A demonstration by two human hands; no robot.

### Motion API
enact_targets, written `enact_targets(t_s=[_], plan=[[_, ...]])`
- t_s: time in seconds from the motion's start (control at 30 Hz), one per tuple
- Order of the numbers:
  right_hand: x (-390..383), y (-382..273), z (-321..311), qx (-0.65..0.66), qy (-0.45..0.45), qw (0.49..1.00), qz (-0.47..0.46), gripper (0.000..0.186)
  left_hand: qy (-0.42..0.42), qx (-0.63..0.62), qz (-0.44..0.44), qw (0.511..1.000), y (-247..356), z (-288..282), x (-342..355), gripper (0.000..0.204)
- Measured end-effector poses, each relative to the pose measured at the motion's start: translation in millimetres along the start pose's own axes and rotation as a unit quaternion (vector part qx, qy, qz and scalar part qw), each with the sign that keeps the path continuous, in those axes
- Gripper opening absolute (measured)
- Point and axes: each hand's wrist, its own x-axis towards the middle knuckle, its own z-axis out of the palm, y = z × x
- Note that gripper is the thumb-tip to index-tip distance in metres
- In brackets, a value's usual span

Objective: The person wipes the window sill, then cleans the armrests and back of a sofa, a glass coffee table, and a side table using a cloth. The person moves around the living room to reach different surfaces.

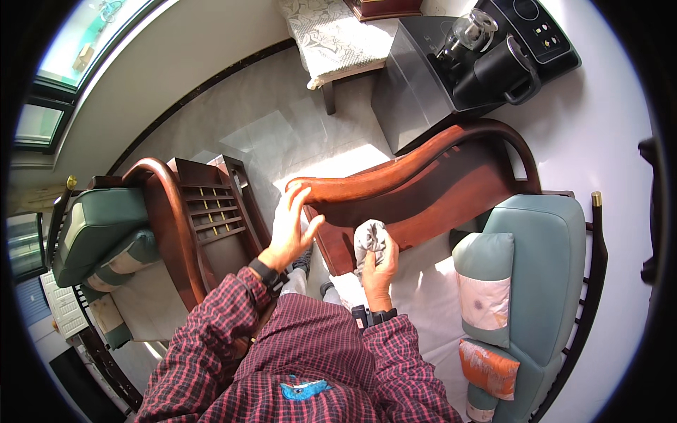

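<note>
My left hand [289, 233] is at the near-left end of the curved wooden armrest [352, 189], fingers apart with the tips at the rail's rounded end. My right hand [379, 271] grips a bunched grey cloth [370, 233] against the lower reddish-brown wooden side panel [430, 208], just right of my left hand. The fingers of that hand are bent around the cloth and partly hidden by it.
A second wooden seat [176, 211] with green cushions stands left. A green backrest [536, 261] and pillows are right. Behind the armrest are a dark cabinet [405, 77], a kettle [486, 77], a glass pot [469, 32] and a lace-covered table [331, 42].
</note>
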Motion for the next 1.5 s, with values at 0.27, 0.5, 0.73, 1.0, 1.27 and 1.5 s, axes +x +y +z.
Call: enact_targets(t_s=[0.27, 0.5, 0.73, 1.0, 1.27, 1.5], plan=[[37.6, -71.6, 43.1, 0.055, -0.08, 0.995, -0.007, 0.05, -0.184, -0.12, -0.04, 0.975, 71.1, -4.7, -25.7, 0.104], [27.5, -57.7, 23.3, 0.199, -0.2, 0.958, 0.055, 0.056, -0.141, -0.084, -0.072, 0.984, 44.6, 4.3, -11.2, 0.069], [56.1, 47.7, -86.9, -0.109, -0.025, 0.994, -0.005, 0.041, -0.016, 0.153, -0.034, 0.987, -15.3, 11.8, 39.1, 0.054], [85.7, 146.9, -134.0, -0.306, -0.06, 0.948, 0.068, 0.085, -0.074, 0.215, 0.054, 0.972, -38.1, 37.2, 22.8, 0.073], [157.4, 141.0, -136.4, -0.359, -0.142, 0.901, 0.199, 0.111, -0.048, 0.184, 0.112, 0.975, 32.2, 111.0, 69.0, 0.059], [155.5, 138.6, -137.5, -0.344, -0.136, 0.909, 0.192, 0.111, -0.107, 0.122, 0.168, 0.972, 53.5, 147.6, 100.2, 0.06]])
